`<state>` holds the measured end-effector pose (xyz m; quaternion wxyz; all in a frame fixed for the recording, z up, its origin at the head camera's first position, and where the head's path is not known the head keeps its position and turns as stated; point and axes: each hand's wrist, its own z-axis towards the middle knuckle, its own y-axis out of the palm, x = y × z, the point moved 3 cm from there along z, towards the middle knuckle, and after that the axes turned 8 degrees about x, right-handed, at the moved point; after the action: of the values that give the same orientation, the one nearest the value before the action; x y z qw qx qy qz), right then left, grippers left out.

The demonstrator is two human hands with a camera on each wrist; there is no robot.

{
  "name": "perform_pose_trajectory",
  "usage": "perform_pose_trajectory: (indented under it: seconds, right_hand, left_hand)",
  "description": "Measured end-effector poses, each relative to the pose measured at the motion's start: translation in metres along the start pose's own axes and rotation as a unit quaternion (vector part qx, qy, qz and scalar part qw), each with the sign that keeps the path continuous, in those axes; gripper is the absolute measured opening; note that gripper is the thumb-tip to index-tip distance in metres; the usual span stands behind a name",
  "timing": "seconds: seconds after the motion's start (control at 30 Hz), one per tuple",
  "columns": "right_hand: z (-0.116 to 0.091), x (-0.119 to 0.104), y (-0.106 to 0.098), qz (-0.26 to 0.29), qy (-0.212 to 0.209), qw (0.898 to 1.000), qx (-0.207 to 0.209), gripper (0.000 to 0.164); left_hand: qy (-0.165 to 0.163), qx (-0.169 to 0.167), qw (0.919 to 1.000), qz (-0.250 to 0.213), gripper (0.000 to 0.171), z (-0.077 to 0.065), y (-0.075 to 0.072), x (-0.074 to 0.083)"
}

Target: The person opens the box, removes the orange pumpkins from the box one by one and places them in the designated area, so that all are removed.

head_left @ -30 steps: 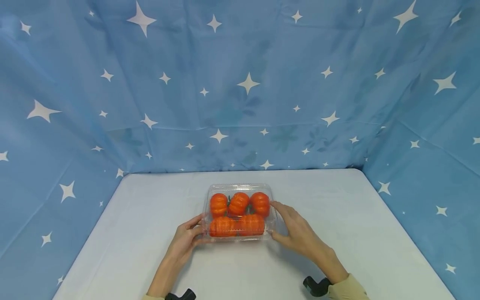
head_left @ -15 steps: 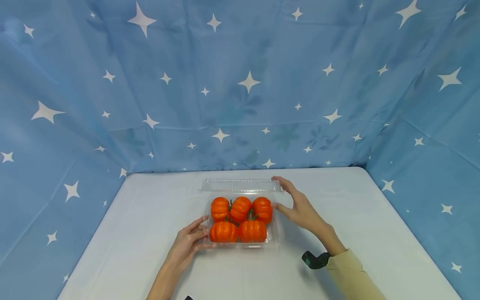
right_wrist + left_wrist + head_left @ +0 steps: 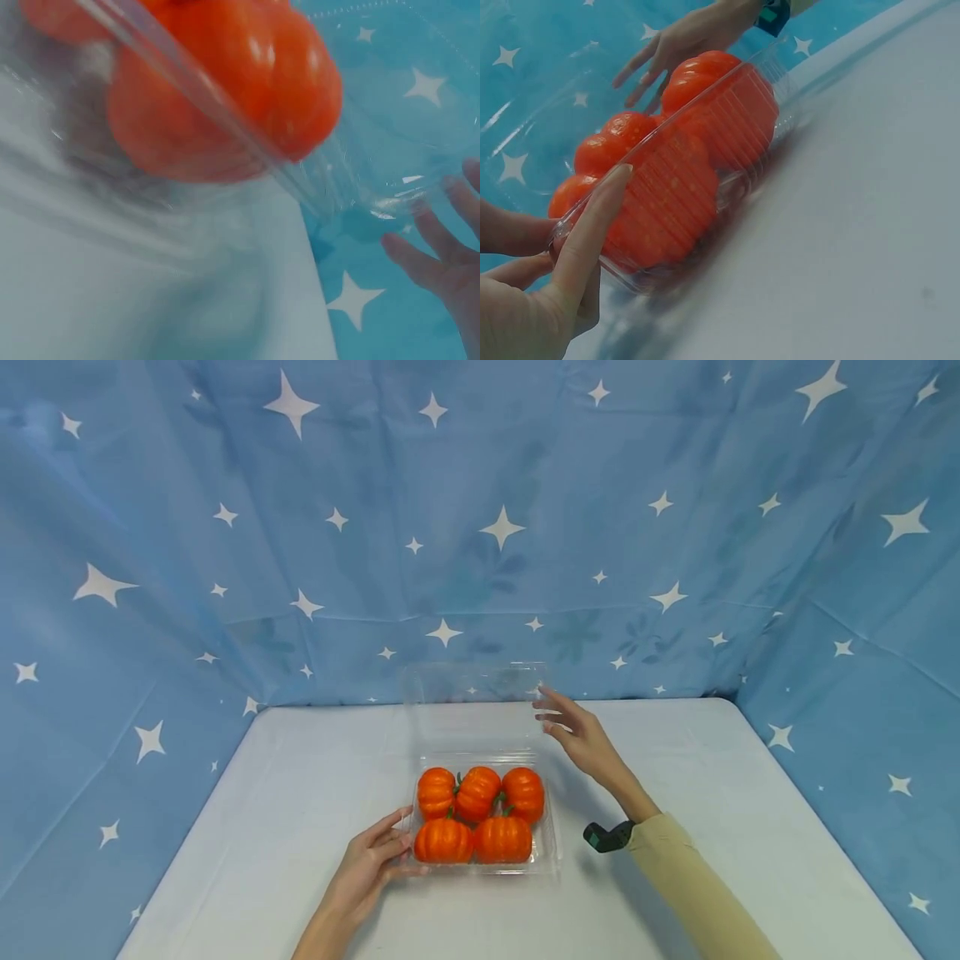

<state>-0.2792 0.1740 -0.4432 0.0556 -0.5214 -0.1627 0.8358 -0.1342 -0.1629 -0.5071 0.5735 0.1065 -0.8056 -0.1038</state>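
Note:
A clear plastic clamshell box (image 3: 551,852) sits on the white table with several small orange pumpkins (image 3: 504,840) in its tray. Its hinged lid (image 3: 472,714) stands raised at the back. My left hand (image 3: 363,868) grips the tray's front left corner; in the left wrist view the thumb (image 3: 592,232) lies on the ribbed front wall. At the lid's right edge is my right hand (image 3: 585,739), fingers spread and fairly straight. The right wrist view shows its fingertips (image 3: 397,244) beside the lid's clear edge; whether they touch it I cannot tell.
A white table (image 3: 675,760) lies under the box. Behind it and at both sides hangs a blue curtain (image 3: 360,568) with white stars. A black wrist device (image 3: 609,837) is worn on the right wrist, below a tan sleeve (image 3: 690,877).
The lid has swung up and back from over the pumpkins. My right hand has moved away and upward with it. The left hand stays at the tray's corner, and the tray appears lower in view.

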Motion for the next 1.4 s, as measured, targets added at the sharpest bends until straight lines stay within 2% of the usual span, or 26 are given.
perform_pose_trajectory:
  seconds: [0.13, 0.37, 0.5, 0.6, 0.8, 1.03, 1.4]
  right_hand:
    - [0.007, 0.013, 0.002, 0.018, 0.045, 0.999, -0.003, 0.058]
    - [0.012, 0.039, 0.006, 0.050, 0.125, 0.991, -0.017, 0.054]
    - [0.009, 0.056, 0.011, 0.055, 0.192, 0.980, -0.021, 0.054]
    - [0.007, 0.063, 0.014, 0.069, 0.227, 0.971, -0.022, 0.053]
    - [0.005, 0.066, 0.017, 0.103, 0.259, 0.960, -0.031, 0.053]
    - [0.004, 0.072, 0.019, 0.097, 0.294, 0.950, -0.034, 0.051]
    - [0.008, 0.073, 0.023, 0.092, 0.309, 0.946, -0.027, 0.054]
  left_hand:
    - [-0.009, -0.010, 0.9999, 0.002, 0.063, -0.004, -0.002, -0.002]
    - [-0.024, -0.028, 0.9993, -0.002, 0.066, -0.009, -0.002, -0.006]
    - [-0.033, -0.030, 0.9990, -0.003, 0.067, -0.012, -0.003, -0.007]
    - [-0.032, -0.029, 0.9991, -0.002, 0.066, -0.012, -0.004, -0.007]
    - [-0.031, -0.028, 0.9991, -0.002, 0.067, -0.011, -0.005, -0.005]
    - [-0.039, -0.029, 0.9988, 0.001, 0.067, -0.011, -0.007, -0.004]
    - [-0.033, -0.024, 0.9990, -0.016, 0.066, -0.009, -0.008, -0.002]
